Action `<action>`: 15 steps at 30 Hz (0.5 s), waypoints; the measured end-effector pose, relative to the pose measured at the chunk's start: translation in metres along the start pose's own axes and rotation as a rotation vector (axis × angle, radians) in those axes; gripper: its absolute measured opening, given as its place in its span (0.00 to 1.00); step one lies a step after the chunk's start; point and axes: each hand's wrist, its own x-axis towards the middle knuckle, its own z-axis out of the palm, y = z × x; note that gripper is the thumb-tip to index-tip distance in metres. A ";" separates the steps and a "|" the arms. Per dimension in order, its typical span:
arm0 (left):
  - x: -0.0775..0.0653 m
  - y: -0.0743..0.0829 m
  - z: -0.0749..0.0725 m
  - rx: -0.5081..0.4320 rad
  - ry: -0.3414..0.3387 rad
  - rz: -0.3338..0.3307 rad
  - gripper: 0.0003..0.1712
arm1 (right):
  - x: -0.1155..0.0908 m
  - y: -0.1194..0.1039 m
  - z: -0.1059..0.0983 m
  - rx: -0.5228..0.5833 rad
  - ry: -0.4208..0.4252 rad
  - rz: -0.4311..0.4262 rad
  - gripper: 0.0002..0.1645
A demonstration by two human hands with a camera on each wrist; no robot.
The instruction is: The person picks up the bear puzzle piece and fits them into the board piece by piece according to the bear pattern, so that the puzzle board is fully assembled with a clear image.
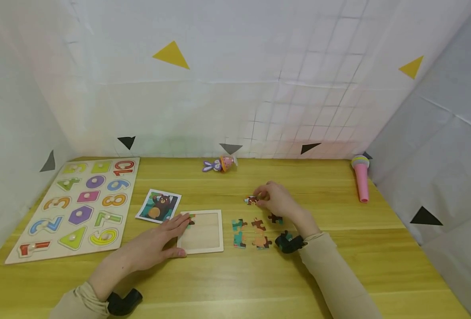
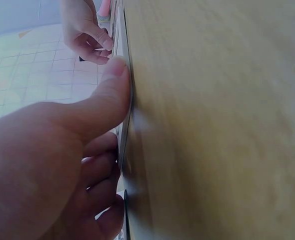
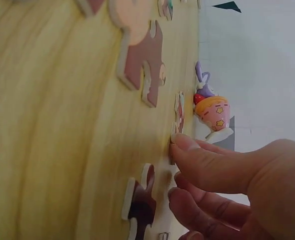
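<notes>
My right hand [image 1: 277,200] pinches a brown, white and red puzzle piece [image 1: 251,200] between thumb and fingers, close over the table behind the other pieces. In the right wrist view the thumb overlaps this piece [image 3: 180,112]. My left hand [image 1: 160,239] rests on the left side of a square wooden puzzle tray [image 1: 221,230], fingers stretched over its edge and thumb by the near left corner. One puzzle piece [image 1: 192,220] lies in the tray's far left corner, partly under the fingertips. Several loose teal and brown puzzle pieces [image 1: 240,239] lie between the tray and my right hand.
A bear picture card [image 1: 160,206] lies behind the left hand. On the far left is a number and shape board [image 1: 132,190]. A rabbit toy with a pink cup [image 1: 219,164] lies at the back, a pink toy microphone [image 1: 361,179] at the right. White sheets surround the table.
</notes>
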 end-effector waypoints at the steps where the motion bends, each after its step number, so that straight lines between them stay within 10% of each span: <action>1: 0.000 0.000 0.000 0.002 0.003 0.002 0.47 | 0.000 0.000 0.000 0.004 -0.001 0.002 0.11; 15: 0.000 0.000 0.001 0.006 0.007 0.008 0.47 | -0.001 -0.001 0.002 0.059 -0.004 0.034 0.10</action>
